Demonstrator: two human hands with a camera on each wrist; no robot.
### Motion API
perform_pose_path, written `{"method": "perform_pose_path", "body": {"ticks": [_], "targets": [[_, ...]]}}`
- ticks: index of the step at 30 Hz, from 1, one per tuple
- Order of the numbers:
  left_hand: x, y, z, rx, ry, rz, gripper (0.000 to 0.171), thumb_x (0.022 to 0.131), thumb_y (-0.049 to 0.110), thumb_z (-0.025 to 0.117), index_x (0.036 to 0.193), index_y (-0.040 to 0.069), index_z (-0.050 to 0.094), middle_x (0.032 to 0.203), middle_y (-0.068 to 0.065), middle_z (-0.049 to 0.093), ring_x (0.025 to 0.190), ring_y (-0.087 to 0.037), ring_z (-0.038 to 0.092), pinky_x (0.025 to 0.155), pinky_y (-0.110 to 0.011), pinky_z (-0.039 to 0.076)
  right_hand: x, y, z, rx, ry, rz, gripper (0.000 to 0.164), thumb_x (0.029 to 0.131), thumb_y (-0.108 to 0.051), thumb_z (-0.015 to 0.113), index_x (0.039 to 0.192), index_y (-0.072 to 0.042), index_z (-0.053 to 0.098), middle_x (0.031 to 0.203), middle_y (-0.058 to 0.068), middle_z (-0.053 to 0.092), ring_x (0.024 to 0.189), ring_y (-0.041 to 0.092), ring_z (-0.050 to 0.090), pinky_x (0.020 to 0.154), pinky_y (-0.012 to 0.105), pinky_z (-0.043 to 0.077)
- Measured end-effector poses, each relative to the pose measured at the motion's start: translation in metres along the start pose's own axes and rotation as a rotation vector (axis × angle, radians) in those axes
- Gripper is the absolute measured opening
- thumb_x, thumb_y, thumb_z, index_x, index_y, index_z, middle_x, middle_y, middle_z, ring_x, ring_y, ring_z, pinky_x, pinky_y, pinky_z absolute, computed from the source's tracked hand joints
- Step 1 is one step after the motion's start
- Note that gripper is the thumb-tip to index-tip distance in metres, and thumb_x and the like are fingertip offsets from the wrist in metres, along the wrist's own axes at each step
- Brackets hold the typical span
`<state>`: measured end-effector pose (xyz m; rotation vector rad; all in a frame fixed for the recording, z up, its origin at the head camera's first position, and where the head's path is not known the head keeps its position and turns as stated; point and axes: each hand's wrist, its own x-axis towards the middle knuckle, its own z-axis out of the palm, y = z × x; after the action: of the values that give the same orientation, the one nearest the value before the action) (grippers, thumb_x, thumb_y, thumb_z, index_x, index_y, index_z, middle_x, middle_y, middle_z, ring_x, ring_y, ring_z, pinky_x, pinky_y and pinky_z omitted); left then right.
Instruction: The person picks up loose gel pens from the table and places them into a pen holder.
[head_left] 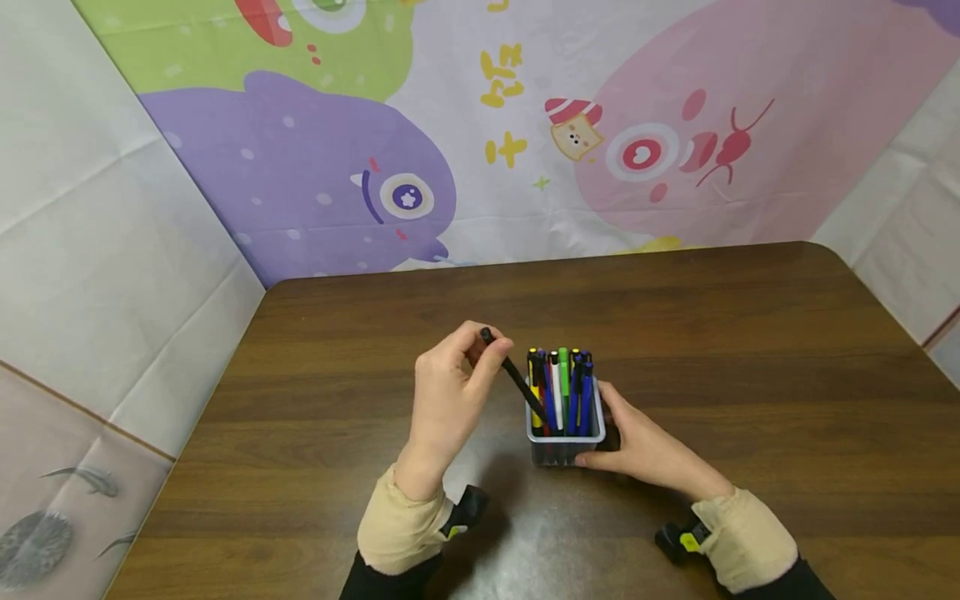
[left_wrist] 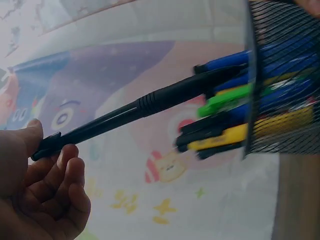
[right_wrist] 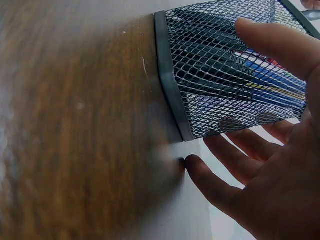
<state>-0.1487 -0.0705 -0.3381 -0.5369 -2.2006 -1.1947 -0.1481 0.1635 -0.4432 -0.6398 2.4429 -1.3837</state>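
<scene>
Between thumb and fingertips, my left hand [head_left: 448, 396] pinches a black pen [head_left: 517, 379] near its clip end. The pen slants down to the right, its tapered end right at the rim of a black mesh pen holder [head_left: 555, 454]. My right hand [head_left: 648, 442] grips that holder from the right; in the right wrist view the thumb lies along one mesh side and fingers touch another. Inside stand several pens, among them a green pen [head_left: 564, 377], a white pen [head_left: 556, 392], blue pens and a yellow pen [left_wrist: 280, 124]. Their lower ends show only through the mesh.
The holder stands on a brown wooden table [head_left: 315, 467] with rounded far corners. A cartoon-printed cloth [head_left: 510, 200] hangs behind the far edge. Pale panels [head_left: 112, 208] rise at the left and right. Each wrist wears a beige wrap with a small black camera.
</scene>
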Motion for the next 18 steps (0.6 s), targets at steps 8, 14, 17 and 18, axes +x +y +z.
{"method": "perform_pose_path", "body": {"ticks": [8,14,17,18], "targets": [[-0.006,-0.006,0.024,0.084,-0.209,-0.047,0.02,0.087,0.029,0.06,0.078,0.011,0.06,0.065,0.004,0.051,0.056,-0.005,0.044,0.051,-0.018,0.039,0.0,0.002,0.0,0.011,-0.003,-0.016,0.092,0.07,-0.032,0.078,0.14,-0.018,0.02,0.127,0.007,0.048,0.112,0.021,0.053,0.091,0.041,0.043],[-0.011,-0.011,0.036,0.192,-0.297,-0.068,0.025,0.086,0.031,0.061,0.073,0.011,0.054,0.065,0.003,0.047,0.056,-0.007,0.043,0.05,-0.017,0.036,0.001,0.003,0.0,0.0,0.004,-0.031,0.092,0.07,-0.032,0.078,0.14,-0.017,0.021,0.127,0.008,0.048,0.112,0.021,0.053,0.09,0.039,0.043],[-0.012,-0.012,0.04,0.23,-0.307,-0.068,0.024,0.084,0.031,0.063,0.075,0.011,0.055,0.066,0.003,0.049,0.056,-0.006,0.044,0.051,-0.016,0.036,0.001,0.004,0.0,0.001,0.003,-0.028,0.091,0.07,-0.032,0.078,0.14,-0.017,0.021,0.127,0.008,0.048,0.113,0.021,0.053,0.09,0.039,0.043],[-0.012,-0.011,0.041,0.239,-0.308,-0.064,0.023,0.084,0.031,0.064,0.077,0.011,0.056,0.067,0.003,0.049,0.057,-0.006,0.044,0.051,-0.016,0.037,0.001,0.004,0.0,0.001,0.002,-0.033,0.091,0.071,-0.032,0.077,0.14,-0.016,0.02,0.127,0.009,0.048,0.113,0.022,0.053,0.09,0.04,0.043]]}}
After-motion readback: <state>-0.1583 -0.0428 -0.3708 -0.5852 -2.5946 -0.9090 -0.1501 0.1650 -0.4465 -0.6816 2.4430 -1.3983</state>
